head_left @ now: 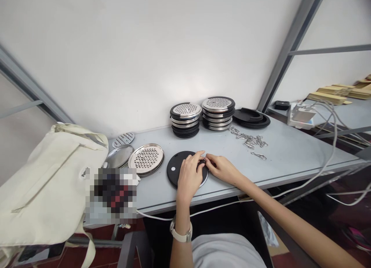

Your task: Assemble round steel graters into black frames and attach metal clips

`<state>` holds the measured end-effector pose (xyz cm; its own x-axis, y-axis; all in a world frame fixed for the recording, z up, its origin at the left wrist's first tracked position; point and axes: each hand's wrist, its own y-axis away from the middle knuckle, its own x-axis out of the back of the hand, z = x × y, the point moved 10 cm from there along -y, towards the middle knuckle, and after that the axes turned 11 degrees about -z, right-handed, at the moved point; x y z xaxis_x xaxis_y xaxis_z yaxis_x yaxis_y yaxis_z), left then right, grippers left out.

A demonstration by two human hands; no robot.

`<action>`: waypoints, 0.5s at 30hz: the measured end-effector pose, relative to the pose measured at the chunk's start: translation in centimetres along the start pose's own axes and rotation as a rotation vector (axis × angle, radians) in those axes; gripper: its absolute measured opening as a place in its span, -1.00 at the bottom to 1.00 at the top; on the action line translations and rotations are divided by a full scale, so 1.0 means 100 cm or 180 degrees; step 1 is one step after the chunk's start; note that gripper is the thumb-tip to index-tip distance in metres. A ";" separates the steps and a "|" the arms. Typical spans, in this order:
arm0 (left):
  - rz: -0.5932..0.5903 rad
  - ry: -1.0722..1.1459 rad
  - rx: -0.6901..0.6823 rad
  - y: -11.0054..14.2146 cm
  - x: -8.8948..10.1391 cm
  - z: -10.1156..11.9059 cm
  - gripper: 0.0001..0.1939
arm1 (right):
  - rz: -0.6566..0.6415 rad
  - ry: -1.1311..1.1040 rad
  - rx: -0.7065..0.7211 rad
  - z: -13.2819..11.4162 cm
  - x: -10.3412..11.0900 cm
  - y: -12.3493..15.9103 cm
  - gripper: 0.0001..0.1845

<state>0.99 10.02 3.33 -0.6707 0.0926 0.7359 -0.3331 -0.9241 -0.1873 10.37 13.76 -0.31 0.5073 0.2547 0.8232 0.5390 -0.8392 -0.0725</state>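
A round black disc (176, 168) with a white dot and a silvery rim lies flat near the table's front edge. My left hand (189, 175), wearing a watch, rests over its right half, fingers extended and thumb apart. At the disc's upper right edge, my right hand (222, 168) has thumb and forefinger pinched together. A tiny metallic glint shows at those fingertips, but what they hold is too small and covered to name. Loose metal snap clips (251, 140) lie in a heap beyond my right hand, with a single clip (258, 155) closer.
Two stacks of round graters (185, 119) (218, 113) stand against the wall beside black rings (251, 118). Left are a perforated grater plate (146, 159), a plain metal plate (119, 156), a slotted disc (123, 139) and a cream bag (55, 183). A white cable (307, 177) crosses the front edge.
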 end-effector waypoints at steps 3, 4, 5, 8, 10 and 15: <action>0.0004 -0.0003 -0.0022 0.000 0.001 0.001 -0.59 | 0.0005 -0.0010 0.0006 0.000 0.000 -0.001 -0.75; 0.0002 -0.0003 -0.0031 0.000 0.001 0.001 -0.59 | 0.0004 -0.0015 0.0007 0.000 0.001 -0.001 -0.75; 0.0003 -0.0005 -0.0036 0.000 0.001 0.002 -0.58 | 0.0000 -0.0020 0.0011 0.000 0.001 -0.001 -0.75; 0.0005 -0.0021 -0.0032 0.000 0.001 0.002 -0.58 | -0.0023 -0.0044 0.0017 0.000 0.001 -0.001 -0.74; 0.0005 -0.0035 -0.0022 0.001 0.001 0.002 -0.58 | -0.0035 -0.0061 0.0004 0.000 0.001 -0.002 -0.73; -0.0017 -0.0062 -0.0029 0.001 0.001 0.003 -0.58 | -0.0049 -0.0079 -0.0010 0.000 0.001 -0.002 -0.68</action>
<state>1.08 9.83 3.55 -0.6559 0.0902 0.7494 -0.3427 -0.9202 -0.1893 10.29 13.95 -0.20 0.5157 0.2794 0.8100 0.5448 -0.8366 -0.0583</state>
